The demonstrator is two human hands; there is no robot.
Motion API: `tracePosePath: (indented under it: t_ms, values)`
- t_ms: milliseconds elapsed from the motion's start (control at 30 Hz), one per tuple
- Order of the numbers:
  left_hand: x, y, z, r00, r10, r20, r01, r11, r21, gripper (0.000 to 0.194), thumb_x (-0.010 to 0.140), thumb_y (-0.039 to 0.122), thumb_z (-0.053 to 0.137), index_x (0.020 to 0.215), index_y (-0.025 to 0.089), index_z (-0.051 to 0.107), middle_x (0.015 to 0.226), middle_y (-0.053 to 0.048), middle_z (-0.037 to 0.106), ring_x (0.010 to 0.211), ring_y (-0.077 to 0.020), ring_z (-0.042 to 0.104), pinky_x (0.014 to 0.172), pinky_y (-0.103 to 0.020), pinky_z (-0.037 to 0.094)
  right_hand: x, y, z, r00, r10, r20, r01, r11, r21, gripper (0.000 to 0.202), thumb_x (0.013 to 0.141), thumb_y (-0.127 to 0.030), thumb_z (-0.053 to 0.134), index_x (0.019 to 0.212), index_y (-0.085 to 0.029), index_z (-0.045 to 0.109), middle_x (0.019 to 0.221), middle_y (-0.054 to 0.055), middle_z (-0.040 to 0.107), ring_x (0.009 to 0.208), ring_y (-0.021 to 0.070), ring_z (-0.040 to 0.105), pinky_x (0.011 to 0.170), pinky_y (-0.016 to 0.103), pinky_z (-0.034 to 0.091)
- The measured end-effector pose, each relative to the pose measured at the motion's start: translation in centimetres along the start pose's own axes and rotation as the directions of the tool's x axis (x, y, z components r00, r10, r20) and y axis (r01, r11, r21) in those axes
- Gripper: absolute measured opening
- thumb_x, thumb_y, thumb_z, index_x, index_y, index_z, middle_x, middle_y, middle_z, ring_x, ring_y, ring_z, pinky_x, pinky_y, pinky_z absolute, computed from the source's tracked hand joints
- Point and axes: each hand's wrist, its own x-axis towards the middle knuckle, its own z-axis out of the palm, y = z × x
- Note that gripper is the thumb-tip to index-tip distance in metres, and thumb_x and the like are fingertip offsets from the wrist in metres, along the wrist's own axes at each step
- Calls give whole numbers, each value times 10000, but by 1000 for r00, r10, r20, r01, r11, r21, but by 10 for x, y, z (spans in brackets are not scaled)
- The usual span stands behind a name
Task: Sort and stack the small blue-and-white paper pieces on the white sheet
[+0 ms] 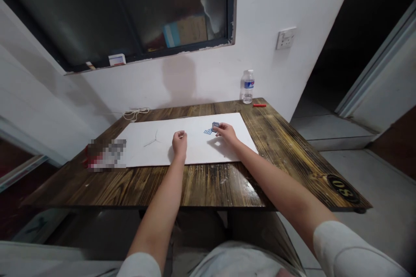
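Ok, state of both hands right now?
Left hand: curled, holding nothing visible; can't tell if fully closed.
Right hand: closed on a small blue piece.

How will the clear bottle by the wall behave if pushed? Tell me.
The clear bottle would probably tip rather than slide far, standing tall and narrow. Once down, its rounded sides suggest it could roll. Its thin-looking plastic may give when squeezed.

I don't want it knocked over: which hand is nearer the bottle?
Right. The right hand is in front of the bottle, a little to its left; the left hand is also in front, but farther left.
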Motion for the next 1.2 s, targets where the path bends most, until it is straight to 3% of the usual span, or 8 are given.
tracePosePath:
  t_ms: [33,100,200,300,400,633,900,1200]
  values:
    - [1,-2,-1,997,62,-52,-54,988,143,224,773,291,626,976,197,619,1031,-68,669,958,-178,618,794,-265,490,1,0,-1,1000,-5,-19,5,1000,-2,314,597,-434,759,698,-180,604,645,2,649,514,113,541,580,273,461]
    - [1,-4,-1,988,155,17,-150,916,373,270,799,278,608,1057,203,618,1132,-84,657,1064,-204,599,905,-312,467,1,0,-2,999,-14,-36,14,1000,-12,299,600,-425,748,690,-177,606,647,2,646,505,108,532,569,267,448]
    - [-6,-4,3,948,225,227,-318,728,607,425,824,312,602,1237,225,554,1335,-97,563,1264,-242,485,1026,-371,397,2,2,-2,999,-29,-33,28,999,-38,277,609,-412,737,670,-174,608,639,2,636,496,108,529,557,264,431]
    - [-12,-4,7,905,213,368,-422,547,722,560,850,414,570,1365,229,450,1484,-100,412,1404,-285,298,1088,-450,321,2,4,-1,999,-39,-24,38,998,-51,273,616,-412,734,680,-175,616,650,1,635,493,107,524,546,262,422]
    - [-13,-4,8,885,163,435,-458,466,757,603,874,480,513,1399,203,410,1481,-121,413,1418,-308,266,1096,-488,288,1,6,0,999,-45,-21,44,997,-65,270,626,-417,729,694,-178,621,654,-3,633,492,107,519,541,262,422]
    - [-14,1,5,840,217,498,-539,444,716,510,850,404,588,1306,191,512,1223,-119,637,1174,-279,537,989,-407,384,-1,7,-3,997,-55,-46,50,992,-120,276,633,-433,709,690,-181,612,638,-9,618,502,113,515,536,264,417]
    - [-17,11,0,754,291,589,-650,462,603,264,830,289,616,1075,208,674,1008,-66,705,984,-234,597,861,-336,454,-1,9,-3,996,-68,-64,57,986,-157,270,629,-432,704,654,-190,585,609,-12,592,501,122,511,530,271,412]
    - [-20,19,2,777,226,587,-615,470,634,274,825,289,618,1076,212,696,961,-58,730,904,-209,648,799,-303,470,-3,7,-2,995,-69,-66,56,980,-192,289,626,-455,690,655,-187,586,603,-16,575,492,114,501,520,261,420]
